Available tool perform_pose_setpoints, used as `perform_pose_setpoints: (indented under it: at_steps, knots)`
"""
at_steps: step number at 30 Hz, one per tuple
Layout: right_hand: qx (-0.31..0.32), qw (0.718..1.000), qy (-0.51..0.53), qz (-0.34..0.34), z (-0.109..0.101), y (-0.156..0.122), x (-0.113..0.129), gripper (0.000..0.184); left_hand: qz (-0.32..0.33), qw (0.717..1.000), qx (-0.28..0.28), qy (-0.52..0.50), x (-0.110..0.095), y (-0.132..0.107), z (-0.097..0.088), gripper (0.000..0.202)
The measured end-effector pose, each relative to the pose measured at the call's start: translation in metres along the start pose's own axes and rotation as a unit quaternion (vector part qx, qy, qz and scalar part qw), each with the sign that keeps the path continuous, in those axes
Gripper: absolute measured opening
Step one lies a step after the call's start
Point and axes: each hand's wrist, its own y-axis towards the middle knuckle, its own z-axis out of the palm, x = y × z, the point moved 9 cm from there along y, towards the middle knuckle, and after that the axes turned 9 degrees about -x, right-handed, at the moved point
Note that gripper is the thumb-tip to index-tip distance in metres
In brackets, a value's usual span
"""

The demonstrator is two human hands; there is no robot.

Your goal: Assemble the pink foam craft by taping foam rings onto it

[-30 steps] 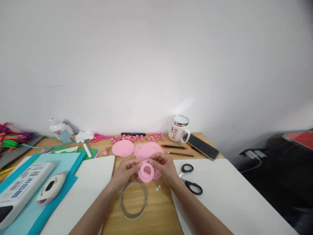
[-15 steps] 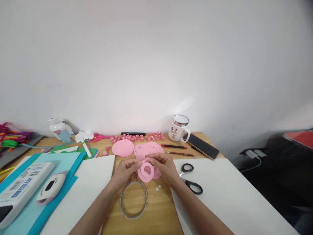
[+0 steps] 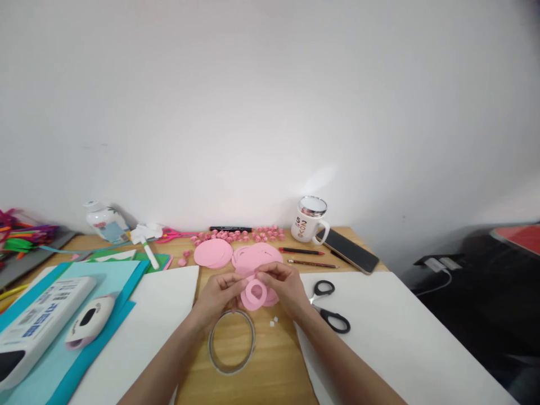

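Note:
Between my two hands is a pink paper spiral strip (image 3: 253, 302), with a curl hanging below the fingertips. My left hand (image 3: 220, 296) pinches it from the left, and my right hand (image 3: 283, 286) pinches it from the right, the fingertips nearly meeting. The pinched part itself is mostly hidden by the fingers. Behind the hands lie cut pink paper circles (image 3: 214, 253) and a pile of more pink paper pieces (image 3: 262, 257). A roll of tape (image 3: 232, 371) rests on the wooden table just below my left hand. Two tiny white bits (image 3: 272, 323) lie beside my right wrist.
Black-handled scissors (image 3: 335, 322) lie right of my right forearm on white paper (image 3: 392, 332). Farther back stand a mug (image 3: 304, 228), a phone (image 3: 352, 251), pencils (image 3: 312, 263) and small pink rolled pieces (image 3: 225, 236). At left are blue sheets (image 3: 112, 281) and a white device (image 3: 90, 322).
Both hands keep their pinch on the pink strip in nearly the same place. The hanging curl has shifted very slightly; the view has moved a little.

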Motion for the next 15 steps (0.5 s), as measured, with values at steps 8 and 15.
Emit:
perform_pose_setpoints:
  at_steps: [8,15]
  knots:
    - [0.024,0.999,0.027,0.021,0.0039,-0.0014,-0.0013,0.017,0.001,1.000,0.006,-0.014,0.0025,0.0005,0.0002,0.028]
    - [-0.002,0.999,0.028,0.026,0.0005,-0.0013,0.0012,0.016,-0.001,1.000,0.006,0.002,0.0015,-0.0001,0.0012,0.026]
